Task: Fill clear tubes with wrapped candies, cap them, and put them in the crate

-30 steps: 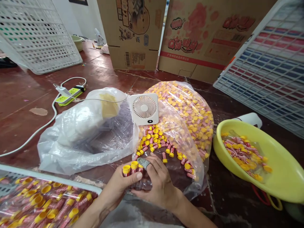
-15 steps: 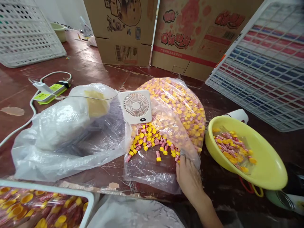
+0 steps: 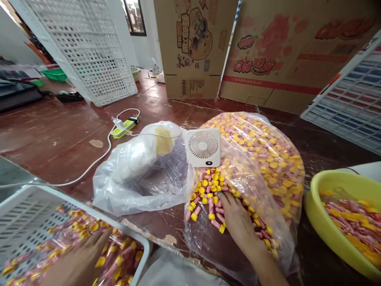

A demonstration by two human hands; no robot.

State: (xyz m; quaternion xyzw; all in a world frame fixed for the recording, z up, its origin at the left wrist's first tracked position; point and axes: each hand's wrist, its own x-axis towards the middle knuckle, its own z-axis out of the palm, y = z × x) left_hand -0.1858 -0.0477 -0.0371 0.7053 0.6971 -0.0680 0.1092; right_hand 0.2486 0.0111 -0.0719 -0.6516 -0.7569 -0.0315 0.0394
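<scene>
My right hand (image 3: 238,218) reaches into the mouth of a large clear plastic bag (image 3: 208,238), its fingers stretched out among loose small tubes with yellow caps (image 3: 210,186) and red-and-white patterned bodies. More of these tubes fill the bag behind. At the lower left my left hand (image 3: 79,258) lies flat with fingers extended on tubes in clear wrapping (image 3: 119,254), inside a white perforated basket (image 3: 26,206). Its thumb side is hard to make out. A small white fan (image 3: 204,147) stands upright at the bag's mouth, just beyond my right hand.
A second clear plastic bag (image 3: 133,159) lies left of the fan. A yellow basin (image 3: 318,206) with packed tubes stands at right. Behind are cardboard boxes (image 3: 193,85), a white crate (image 3: 116,75) and a green power strip (image 3: 123,129) whose white cable crosses the tabletop.
The view has swung left, so the left basket shows more. My right hand has moved from the bag's edge into the loose tubes, spreading them forward. My left hand now shows clearly in the basket.
</scene>
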